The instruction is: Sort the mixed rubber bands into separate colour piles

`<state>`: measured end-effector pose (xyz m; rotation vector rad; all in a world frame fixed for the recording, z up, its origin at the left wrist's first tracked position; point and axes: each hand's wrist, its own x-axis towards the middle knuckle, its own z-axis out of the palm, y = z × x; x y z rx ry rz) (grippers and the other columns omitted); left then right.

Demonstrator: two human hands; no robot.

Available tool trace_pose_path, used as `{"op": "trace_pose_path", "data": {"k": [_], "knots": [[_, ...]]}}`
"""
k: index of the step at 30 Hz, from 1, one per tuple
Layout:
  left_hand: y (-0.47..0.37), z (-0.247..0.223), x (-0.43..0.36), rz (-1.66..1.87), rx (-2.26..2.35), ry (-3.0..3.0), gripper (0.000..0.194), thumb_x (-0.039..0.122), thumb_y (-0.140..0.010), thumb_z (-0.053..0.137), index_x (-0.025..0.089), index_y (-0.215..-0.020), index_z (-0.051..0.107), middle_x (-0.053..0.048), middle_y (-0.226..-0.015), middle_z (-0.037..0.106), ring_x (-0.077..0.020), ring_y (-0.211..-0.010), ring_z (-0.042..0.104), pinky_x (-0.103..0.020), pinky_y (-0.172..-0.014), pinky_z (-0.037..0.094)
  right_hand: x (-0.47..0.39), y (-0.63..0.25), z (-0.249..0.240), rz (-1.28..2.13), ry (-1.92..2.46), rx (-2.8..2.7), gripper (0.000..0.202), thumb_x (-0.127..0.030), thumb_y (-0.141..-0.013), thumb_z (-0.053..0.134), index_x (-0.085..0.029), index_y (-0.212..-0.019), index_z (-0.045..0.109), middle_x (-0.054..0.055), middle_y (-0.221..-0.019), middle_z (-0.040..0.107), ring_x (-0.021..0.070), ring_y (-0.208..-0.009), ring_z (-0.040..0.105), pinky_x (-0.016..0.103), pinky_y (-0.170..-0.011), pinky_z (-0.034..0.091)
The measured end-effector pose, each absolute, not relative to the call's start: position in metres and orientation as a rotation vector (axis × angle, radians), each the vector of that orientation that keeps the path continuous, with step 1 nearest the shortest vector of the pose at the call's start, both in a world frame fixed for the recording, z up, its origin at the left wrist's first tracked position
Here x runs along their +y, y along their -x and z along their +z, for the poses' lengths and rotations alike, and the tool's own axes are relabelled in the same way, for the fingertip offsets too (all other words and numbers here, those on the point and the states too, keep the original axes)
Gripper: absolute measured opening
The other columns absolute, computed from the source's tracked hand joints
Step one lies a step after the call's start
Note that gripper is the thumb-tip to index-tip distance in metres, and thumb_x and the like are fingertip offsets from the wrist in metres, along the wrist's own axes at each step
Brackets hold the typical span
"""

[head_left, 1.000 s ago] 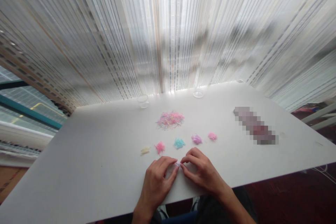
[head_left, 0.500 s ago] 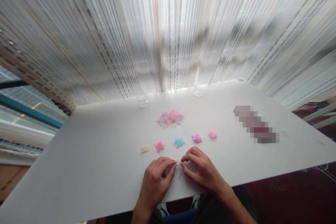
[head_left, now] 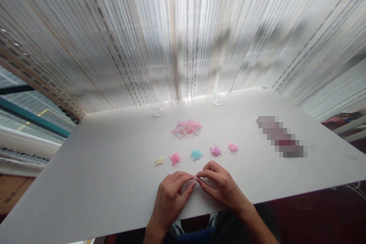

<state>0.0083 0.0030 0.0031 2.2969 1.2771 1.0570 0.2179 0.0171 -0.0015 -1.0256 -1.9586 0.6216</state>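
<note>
My left hand (head_left: 175, 192) and my right hand (head_left: 221, 183) meet fingertip to fingertip just above the table's near edge. Both are closed in a pinch on small rubber bands (head_left: 195, 178), pale pink or lilac, mostly covered by the fingers. Just below the fingertips lies a faint, pale loop (head_left: 196, 190). Beyond the hands, small heaps sorted by colour form a row: yellow bands (head_left: 159, 161), deep pink bands (head_left: 175, 159), turquoise bands (head_left: 196, 154), purple bands (head_left: 215, 150) and light pink bands (head_left: 233, 147). Behind them spreads a larger mixed-colour pile (head_left: 187, 129).
Everything rests on a white table (head_left: 114, 198). At its far edge stand a clear plastic cup (head_left: 157, 109) and a clear round lid or dish (head_left: 217, 100), before hanging strip blinds (head_left: 177, 38). A long pixelated object (head_left: 281, 137) lies on the right.
The fingertips have drawn closer together over the rubber bands, covering more of them. The bluish loop below them shows smaller and fainter. The piles look unchanged.
</note>
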Motion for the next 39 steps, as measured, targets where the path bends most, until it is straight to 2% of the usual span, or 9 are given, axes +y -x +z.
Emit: {"op": "trace_pose_path", "data": {"k": [9, 19, 31, 39], "knots": [[-0.0085, 0.0031, 0.0024, 1.108, 1.235, -2.24, 0.014, 0.02, -0.101, 0.061, 0.021, -0.104, 0.074, -0.008, -0.097, 0.078, -0.019, -0.084, 0.075, -0.028, -0.073, 0.062, 0.0172, -0.2182, -0.0003, 0.646, 1.025, -1.953, 0.012, -0.019, -0.097, 0.064, -0.024, -0.099, 0.075, 0.004, -0.087, 0.066, 0.0173, -0.077, 0.067, 0.029, -0.071, 0.057], [-0.0081, 0.0018, 0.0008, 1.082, 1.244, -2.167, 0.013, 0.02, -0.102, 0.061, 0.02, -0.105, 0.074, -0.007, -0.099, 0.076, -0.0159, -0.076, 0.071, -0.024, -0.066, 0.059, 0.0172, -0.2181, -0.0004, 0.642, 1.067, -1.943, 0.011, -0.016, -0.095, 0.063, -0.023, -0.095, 0.072, 0.004, -0.087, 0.066, 0.0169, -0.076, 0.066, 0.028, -0.07, 0.056], [-0.0075, 0.0019, 0.0006, 1.095, 1.244, -2.183, 0.011, 0.019, -0.101, 0.062, 0.02, -0.104, 0.072, -0.006, -0.098, 0.076, -0.0165, -0.079, 0.071, -0.023, -0.066, 0.058, 0.0175, -0.2182, -0.0021, 0.619, 1.069, -1.935, 0.01, -0.016, -0.096, 0.064, -0.022, -0.095, 0.072, 0.003, -0.087, 0.066, 0.0164, -0.076, 0.066, 0.027, -0.07, 0.055], [-0.0088, 0.0025, 0.0007, 1.078, 1.291, -2.235, 0.01, 0.025, -0.1, 0.065, 0.02, -0.106, 0.071, -0.005, -0.098, 0.075, -0.0125, -0.06, 0.06, -0.024, -0.06, 0.056, 0.0175, -0.2183, -0.0024, 0.618, 1.052, -1.931, 0.01, -0.016, -0.096, 0.064, -0.022, -0.097, 0.072, 0.003, -0.086, 0.065, 0.016, -0.076, 0.066, 0.026, -0.07, 0.054]]}}
